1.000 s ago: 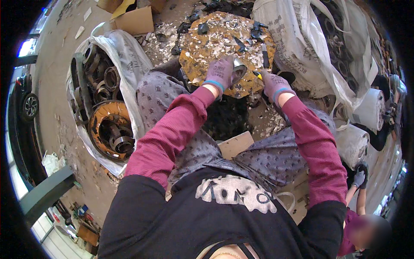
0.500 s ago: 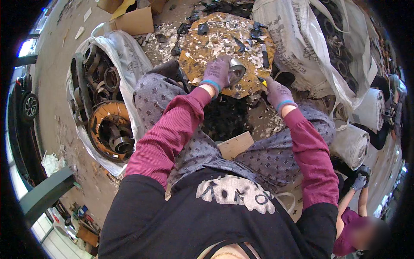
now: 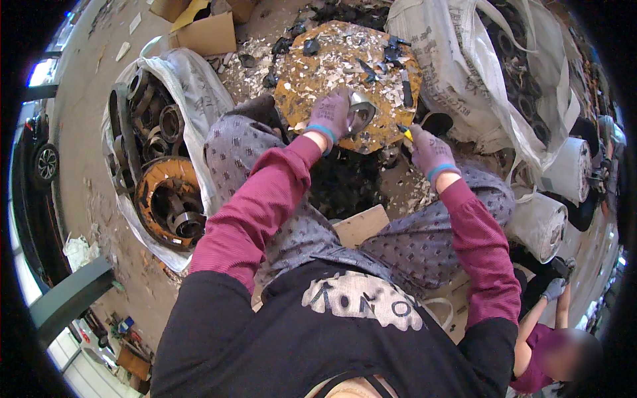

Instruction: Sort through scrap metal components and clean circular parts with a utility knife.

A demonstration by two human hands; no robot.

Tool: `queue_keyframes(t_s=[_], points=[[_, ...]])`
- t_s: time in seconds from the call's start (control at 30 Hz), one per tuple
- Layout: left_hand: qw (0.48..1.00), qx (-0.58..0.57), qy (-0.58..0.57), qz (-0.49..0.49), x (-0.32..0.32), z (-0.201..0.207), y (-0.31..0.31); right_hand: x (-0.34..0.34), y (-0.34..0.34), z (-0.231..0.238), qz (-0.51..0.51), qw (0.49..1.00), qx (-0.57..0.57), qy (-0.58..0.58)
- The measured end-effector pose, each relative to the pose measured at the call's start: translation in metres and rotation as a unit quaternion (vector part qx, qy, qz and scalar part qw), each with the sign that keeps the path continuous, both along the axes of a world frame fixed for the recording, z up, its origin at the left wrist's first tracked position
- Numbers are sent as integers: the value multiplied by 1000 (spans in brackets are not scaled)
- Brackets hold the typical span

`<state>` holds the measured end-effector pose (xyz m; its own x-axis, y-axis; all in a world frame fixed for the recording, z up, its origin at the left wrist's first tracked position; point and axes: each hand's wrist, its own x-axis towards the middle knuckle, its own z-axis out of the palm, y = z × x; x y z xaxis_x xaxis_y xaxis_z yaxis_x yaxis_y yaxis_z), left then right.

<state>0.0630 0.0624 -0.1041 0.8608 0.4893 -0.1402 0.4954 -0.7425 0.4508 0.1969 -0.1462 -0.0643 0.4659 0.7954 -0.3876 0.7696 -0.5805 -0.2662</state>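
Note:
My gloved left hand (image 3: 330, 114) is closed on a shiny metal ring (image 3: 362, 111), holding it tilted at the near edge of a yellow-brown board (image 3: 302, 89). White flakes and black scraps litter the board. To the right, my gloved right hand (image 3: 431, 151) grips a small tool with a yellow handle (image 3: 406, 133), which looks like a utility knife. Its tip points left, toward the ring but apart from it. Most of the handle is hidden in my fist.
A white bulk sack (image 3: 199, 86) of ring-shaped parts stands at left, with another large sack (image 3: 458, 73) at right. A cardboard box (image 3: 206, 32) lies at the far left. White rolled bundles (image 3: 541, 225) sit at right, near a co-worker's gloved hand (image 3: 554, 289).
My right hand has drawn slightly nearer to me with the yellow-handled tool. My left hand and the ring have shifted a little left. The co-worker's hands have moved a little.

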Motion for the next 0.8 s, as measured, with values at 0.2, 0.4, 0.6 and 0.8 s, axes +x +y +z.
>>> queue_keyframes(t_s=[0.2, 0.4, 0.6, 0.8], points=[[999, 30, 39, -2, 5, -7, 10, 10, 17, 20, -4, 1000, -25, -3], [999, -32, -4, 12, -4, 15, 6, 8, 3, -14, 25, 998, 30, -53], [1000, 0, -18, 7, -7, -11, -1, -5, 8, 22, -3, 999, -44, -9], [997, 61, 3, -37, 0, 1, -12, -11, -4, 21, -48, 997, -49, 21]])
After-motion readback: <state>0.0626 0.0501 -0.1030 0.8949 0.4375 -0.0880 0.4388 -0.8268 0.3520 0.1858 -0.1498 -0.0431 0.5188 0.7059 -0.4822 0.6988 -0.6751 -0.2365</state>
